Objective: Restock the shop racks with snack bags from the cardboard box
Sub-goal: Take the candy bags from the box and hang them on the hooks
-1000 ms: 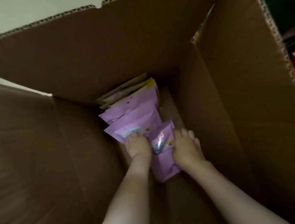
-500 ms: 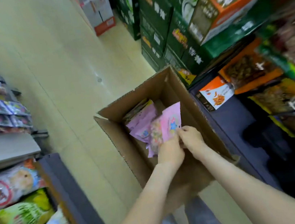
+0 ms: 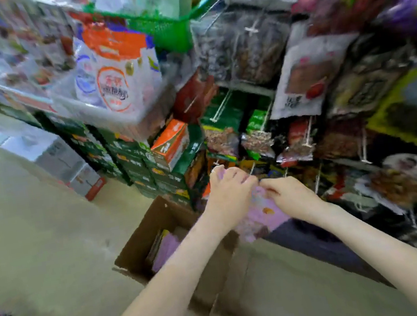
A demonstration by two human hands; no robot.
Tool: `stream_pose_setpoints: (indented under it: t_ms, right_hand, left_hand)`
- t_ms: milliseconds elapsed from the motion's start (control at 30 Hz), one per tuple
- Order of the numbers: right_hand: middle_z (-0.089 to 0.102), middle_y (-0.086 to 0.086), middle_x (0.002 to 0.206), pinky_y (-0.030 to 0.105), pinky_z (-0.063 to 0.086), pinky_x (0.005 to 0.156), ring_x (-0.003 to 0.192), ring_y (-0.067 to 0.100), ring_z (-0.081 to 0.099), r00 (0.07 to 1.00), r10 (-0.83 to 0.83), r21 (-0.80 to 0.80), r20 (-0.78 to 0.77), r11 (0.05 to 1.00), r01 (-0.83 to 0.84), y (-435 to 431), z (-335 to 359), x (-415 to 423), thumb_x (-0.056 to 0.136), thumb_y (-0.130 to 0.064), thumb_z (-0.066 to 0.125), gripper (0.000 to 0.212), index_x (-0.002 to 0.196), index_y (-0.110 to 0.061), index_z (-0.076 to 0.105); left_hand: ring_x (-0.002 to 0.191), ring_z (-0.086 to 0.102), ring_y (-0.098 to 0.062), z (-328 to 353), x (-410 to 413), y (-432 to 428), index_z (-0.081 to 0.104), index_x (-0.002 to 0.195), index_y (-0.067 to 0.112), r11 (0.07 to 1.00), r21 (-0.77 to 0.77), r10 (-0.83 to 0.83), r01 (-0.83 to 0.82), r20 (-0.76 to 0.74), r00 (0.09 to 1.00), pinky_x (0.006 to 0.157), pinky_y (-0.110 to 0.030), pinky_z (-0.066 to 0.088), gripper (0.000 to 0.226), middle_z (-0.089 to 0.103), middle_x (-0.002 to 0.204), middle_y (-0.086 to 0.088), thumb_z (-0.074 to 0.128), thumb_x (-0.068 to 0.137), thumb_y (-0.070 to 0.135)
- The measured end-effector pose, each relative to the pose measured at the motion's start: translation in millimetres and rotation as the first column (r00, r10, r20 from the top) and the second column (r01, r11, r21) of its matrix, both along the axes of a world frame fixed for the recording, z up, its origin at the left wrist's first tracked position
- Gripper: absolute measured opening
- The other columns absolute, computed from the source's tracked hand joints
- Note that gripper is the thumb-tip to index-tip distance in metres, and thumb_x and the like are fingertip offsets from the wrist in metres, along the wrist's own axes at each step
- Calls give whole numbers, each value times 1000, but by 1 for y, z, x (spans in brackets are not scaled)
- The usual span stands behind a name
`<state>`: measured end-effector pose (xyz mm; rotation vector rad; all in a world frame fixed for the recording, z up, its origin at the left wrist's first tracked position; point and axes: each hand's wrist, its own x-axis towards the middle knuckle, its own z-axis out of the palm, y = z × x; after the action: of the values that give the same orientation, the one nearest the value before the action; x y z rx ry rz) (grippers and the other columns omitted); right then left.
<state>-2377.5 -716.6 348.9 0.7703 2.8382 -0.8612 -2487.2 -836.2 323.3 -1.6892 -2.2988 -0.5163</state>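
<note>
Risk: our left hand (image 3: 229, 191) and right hand (image 3: 291, 194) pinch snack bags (image 3: 261, 217) at rack's (image 3: 245, 86) lower edge; if we miss a peg (image 3: 318, 179), bags may drop.

Our left hand (image 3: 229, 187) and right hand (image 3: 291, 194) have lifted the pink snack bags (image 3: 261, 216) out of the cardboard box (image 3: 144, 243) to the rack hooks (image 3: 318, 182)

Nothing could be read with certainty. A white-and-orange bag (image 3: 115, 72) bore blurred Chinese characters inside an orange ring; a hanging white pack (image 3: 303, 77) carried dark characters, likewise illegible.
</note>
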Motion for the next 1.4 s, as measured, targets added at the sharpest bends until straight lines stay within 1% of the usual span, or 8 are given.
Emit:
stream_pose_setpoints:
  t_ms: [167, 267, 333, 500, 667, 800, 1133, 1400]
  right_hand:
    - [60, 3, 74, 33, 31, 74, 78, 23, 53, 951, -208, 189, -227, 949, 253, 56, 52, 117, 92, -9, 51, 14, 85, -11, 63]
    - [52, -8, 81, 31, 12, 93, 105, 18, 48, 898, -332, 399, -290, 811, 428, 89, 72, 212, 95, -18, 51, 15, 94, -20, 66]
    - [51, -12, 80, 31, 7, 98, 108, 19, 48, 832, -367, 400, -415, 748, 530, 101, 80, 248, 93, -19, 57, 12, 90, -21, 69]
    - [47, -21, 74, 41, 9, 106, 106, 9, 41, 650, -514, 253, -560, 640, 725, 145, 122, 383, 94, -33, 54, 19, 76, -33, 61]
    - [45, -21, 72, 35, 10, 101, 105, 8, 37, 577, -518, 305, -631, 518, 799, 194, 163, 487, 90, -35, 60, 14, 83, -27, 69]
    - [44, -25, 68, 50, 25, 101, 97, 6, 34, 487, -448, 274, -750, 460, 845, 227, 198, 542, 86, -28, 67, 11, 81, -19, 72]
    - [45, -20, 73, 26, 11, 83, 95, 2, 34, 351, -411, 290, -841, 206, 935, 346, 257, 616, 80, -48, 69, 16, 76, -32, 68]
    - [44, -20, 73, 33, 15, 92, 95, 2, 27, 309, -435, 184, -846, 305, 934, 440, 305, 610, 81, -49, 66, 18, 75, -33, 63]
  left_hand:
    - [62, 58, -20, 65, 90, 88, 57, 67, 23, 979, 58, -196, 195, 13, 980, 73, -33, 23, 12, 52, 58, 4, 48, 70, 17]
    - [74, 58, -23, 94, 174, 141, 59, 77, 22, 927, 76, -374, 367, 121, 919, 73, -34, 21, 13, 58, 69, 3, 49, 85, 20]
    - [87, 52, -20, 107, 207, 164, 60, 88, 23, 926, 8, -371, 376, 181, 911, 77, -34, 18, 18, 57, 81, 4, 44, 97, 26]
    - [84, 50, -16, 147, 340, 230, 62, 87, 26, 870, 209, -483, 446, 182, 856, 69, -30, 9, 15, 50, 74, 9, 49, 96, 25]
    - [83, 57, -20, 184, 447, 288, 68, 86, 26, 810, 317, -556, 494, 146, 818, 68, -29, 11, 8, 64, 75, 8, 60, 88, 25]
    - [89, 57, -21, 225, 503, 332, 69, 89, 24, 749, 372, -635, 549, 166, 754, 77, -33, 24, 13, 68, 85, 6, 56, 90, 29]
    - [89, 63, -22, 297, 569, 467, 73, 88, 19, 677, 392, -717, 623, 162, 678, 82, -35, 44, 15, 72, 86, 1, 61, 90, 28]
    - [92, 62, -25, 336, 573, 552, 73, 86, 19, 730, 484, -627, 483, 194, 754, 88, -41, 43, 16, 73, 87, 0, 60, 88, 27]
